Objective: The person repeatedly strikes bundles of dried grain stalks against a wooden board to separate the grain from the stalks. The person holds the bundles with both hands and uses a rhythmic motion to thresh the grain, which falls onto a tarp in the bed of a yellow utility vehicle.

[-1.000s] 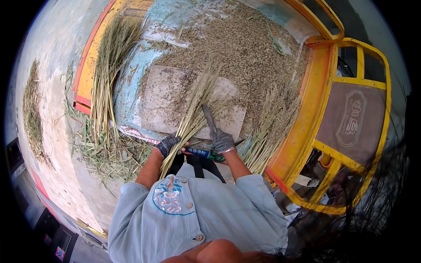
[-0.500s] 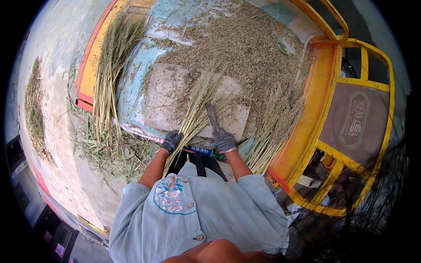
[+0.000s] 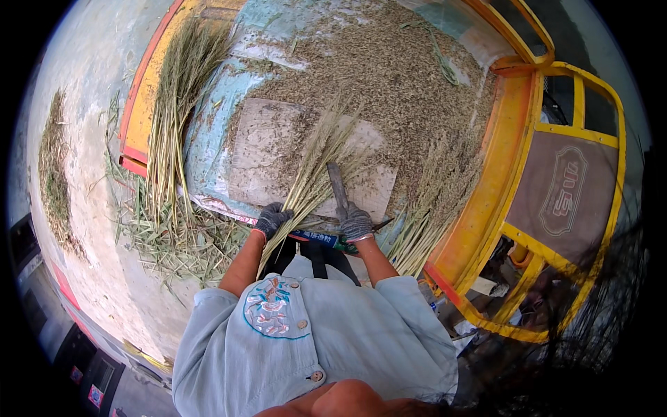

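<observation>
My left hand (image 3: 273, 220), in a grey striped glove, is closed around the stems of a bundle of grain stalks (image 3: 306, 187). Its seed heads fan out over a pale flat board (image 3: 260, 156). My right hand (image 3: 357, 224), gloved the same way, grips a flat, dark, blade-like bar (image 3: 337, 186) that points away from me. The bar's far end lies beside the stalks, over the board; whether it touches them I cannot tell. A dark pointed tip shows to the right of that hand, and the glove hides how it joins the bar.
Loose seed (image 3: 403, 90) covers much of the blue sheet (image 3: 208, 149). More stalks lie at left (image 3: 167, 132) and right (image 3: 434, 201). Cut leaves (image 3: 187, 243) litter the ground at left. A yellow metal side rail (image 3: 497, 187) and a barred frame with a brown panel (image 3: 552, 184) stand at right.
My left hand has shifted slightly right and away from me along the stalks. The right hand and the bar have barely moved.
</observation>
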Demonstrator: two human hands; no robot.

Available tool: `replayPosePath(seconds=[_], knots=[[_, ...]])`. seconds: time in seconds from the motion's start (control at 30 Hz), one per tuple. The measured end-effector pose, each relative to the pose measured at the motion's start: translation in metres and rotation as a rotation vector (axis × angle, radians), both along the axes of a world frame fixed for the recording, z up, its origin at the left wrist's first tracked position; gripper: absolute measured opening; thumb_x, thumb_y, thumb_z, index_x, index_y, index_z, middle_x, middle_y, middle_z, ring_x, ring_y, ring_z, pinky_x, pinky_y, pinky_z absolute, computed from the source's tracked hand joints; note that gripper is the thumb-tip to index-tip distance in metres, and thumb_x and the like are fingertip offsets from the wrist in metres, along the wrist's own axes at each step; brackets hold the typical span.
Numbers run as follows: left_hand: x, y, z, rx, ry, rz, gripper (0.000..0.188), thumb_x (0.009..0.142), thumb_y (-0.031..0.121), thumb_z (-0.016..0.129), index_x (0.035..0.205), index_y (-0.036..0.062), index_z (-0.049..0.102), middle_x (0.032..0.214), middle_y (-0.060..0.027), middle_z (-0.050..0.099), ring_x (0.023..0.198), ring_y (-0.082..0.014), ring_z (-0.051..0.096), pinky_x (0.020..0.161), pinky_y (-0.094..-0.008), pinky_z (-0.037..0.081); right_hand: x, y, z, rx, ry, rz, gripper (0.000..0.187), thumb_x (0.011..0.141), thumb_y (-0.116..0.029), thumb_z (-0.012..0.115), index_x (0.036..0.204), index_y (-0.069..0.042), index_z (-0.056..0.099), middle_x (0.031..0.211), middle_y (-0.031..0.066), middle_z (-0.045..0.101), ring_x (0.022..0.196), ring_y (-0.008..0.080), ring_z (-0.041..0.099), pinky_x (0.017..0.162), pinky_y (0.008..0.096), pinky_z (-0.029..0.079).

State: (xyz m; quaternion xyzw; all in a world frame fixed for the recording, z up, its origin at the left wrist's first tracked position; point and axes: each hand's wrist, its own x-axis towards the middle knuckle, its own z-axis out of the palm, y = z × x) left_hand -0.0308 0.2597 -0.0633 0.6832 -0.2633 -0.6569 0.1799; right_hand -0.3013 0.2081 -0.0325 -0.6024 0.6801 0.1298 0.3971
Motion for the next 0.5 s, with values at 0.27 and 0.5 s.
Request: replayPosePath(seconds=[0.27, 0.5], knots=[[-0.001, 0.013, -0.020, -0.095, -0.089, -0.057, 0.030, 0.083, 0.028, 0.063, 0.087, -0.0010, 0.064, 0.078, -0.0128, 0.065, 0.073, -0.0195, 0.059, 0.068, -0.0341, 0.047, 0.001, 0.000, 0.002, -0.008, -0.020, -0.004, 0.044, 0.086, -0.047, 0.047, 0.100, -0.006, 0.058, 0.076, 0.0240, 0.062, 0.075, 0.0421, 0.060, 0.069, 0.0494, 0.047], [-0.023, 0.014, -0.008, -0.179, -0.383, -0.295, 0.066, 0.064, 0.041, 0.077, 0.109, -0.0005, 0.051, 0.092, -0.0228, 0.063, 0.085, -0.0357, 0.061, 0.078, -0.0417, 0.047, 0.005, -0.005, 0.009, 0.055, 0.028, 0.043, 0.048, 0.086, -0.049, 0.043, 0.103, -0.006, 0.057, 0.082, 0.0241, 0.062, 0.081, 0.0412, 0.060, 0.075, 0.0501, 0.046]])
